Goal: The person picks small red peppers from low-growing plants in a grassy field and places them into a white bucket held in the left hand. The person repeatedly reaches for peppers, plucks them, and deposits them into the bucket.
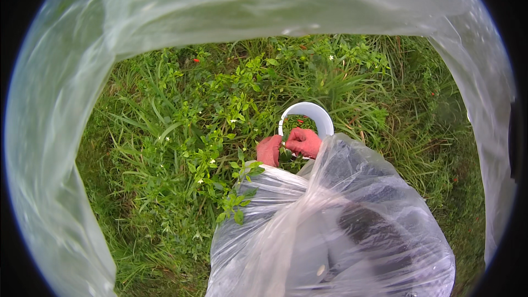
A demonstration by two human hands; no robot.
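Both of my hands wear red gloves and meet at the near side of a white plastic bucket (pixel 322 118). My left hand (pixel 269 151) is just outside the rim on the left, its fingers bent beside some green leaves. My right hand (pixel 304 142) reaches over the near part of the bucket, fingers curled towards the left hand. Dark green leaves (pixel 285 154) lie between and below the two hands; whether either hand grips them cannot be told. Inside the bucket are red and green chili peppers (pixel 300 121). Clear plastic sheeting covers my arms.
Chili plants (pixel 243 74) with small white flowers grow among tall grass (pixel 152 111) around the bucket. A red chili pepper (pixel 196 60) shows at the upper left. Translucent plastic sheeting (pixel 264 8) frames the view, and more of it (pixel 288 231) covers my body below.
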